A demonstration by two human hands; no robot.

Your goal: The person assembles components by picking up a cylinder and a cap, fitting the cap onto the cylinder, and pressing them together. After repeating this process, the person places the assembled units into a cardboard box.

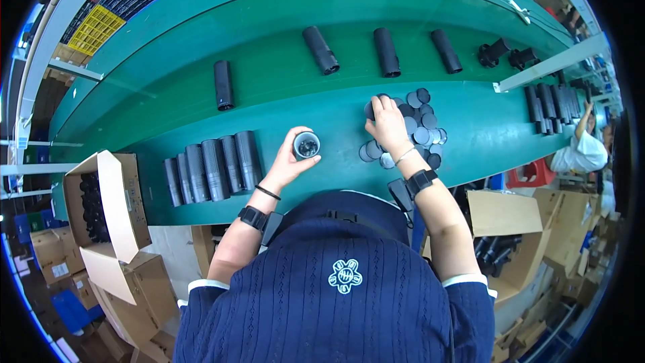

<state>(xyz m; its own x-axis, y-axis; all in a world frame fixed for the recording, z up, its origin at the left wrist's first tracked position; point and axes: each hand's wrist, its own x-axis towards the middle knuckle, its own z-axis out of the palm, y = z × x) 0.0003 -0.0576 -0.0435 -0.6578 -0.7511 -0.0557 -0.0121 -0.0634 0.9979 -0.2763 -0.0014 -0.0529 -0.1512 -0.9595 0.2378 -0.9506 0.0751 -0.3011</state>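
Note:
My left hand grips a black tube upright over the green bench, its open end facing up at me. My right hand rests palm down on a pile of small dark round discs, fingers spread over them; whether it has pinched one is hidden. A row of several black tubes lies side by side to the left of my left hand.
Three black tubes and a single one lie on the green conveyor belt beyond the bench. An open cardboard box with black parts stands at my left, another box at my right. A co-worker works at far right.

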